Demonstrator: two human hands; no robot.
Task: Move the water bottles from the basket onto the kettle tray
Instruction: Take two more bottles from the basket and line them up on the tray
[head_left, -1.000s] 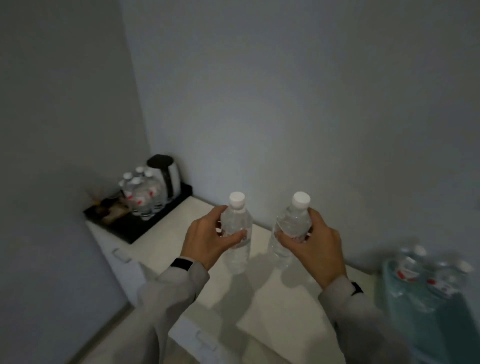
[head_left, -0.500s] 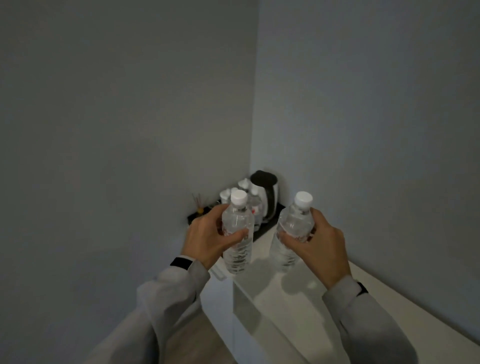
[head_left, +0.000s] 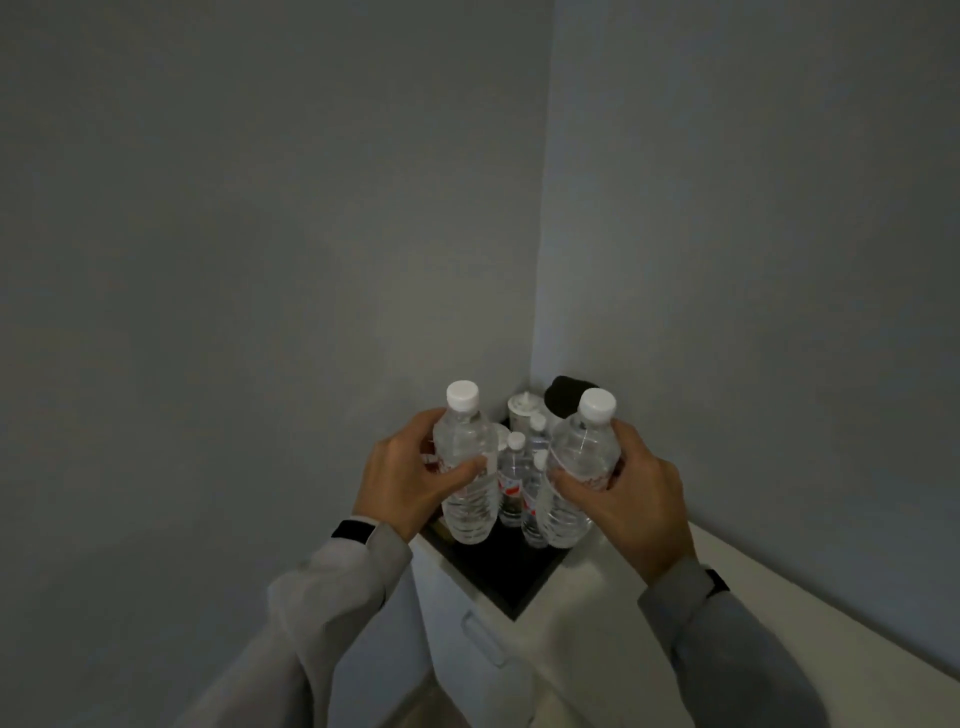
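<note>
My left hand (head_left: 402, 478) grips a clear water bottle with a white cap (head_left: 466, 467), held upright. My right hand (head_left: 631, 499) grips a second clear bottle (head_left: 576, 470), tilted slightly left. Both bottles hang just above the near part of the black kettle tray (head_left: 511, 577) in the room's corner. Between them I see several small water bottles (head_left: 511, 480) standing on the tray. The black kettle (head_left: 563, 397) shows behind the right bottle, mostly hidden. The basket is out of view.
The tray sits on a white cabinet top (head_left: 597, 613) with drawer handles (head_left: 483, 636) on its front. Grey walls meet in a corner right behind the tray. The counter runs off to the lower right.
The view has swung toward the corner and closer. Both hands, each still holding its bottle, now hover over the tray; the basket has left the view.
</note>
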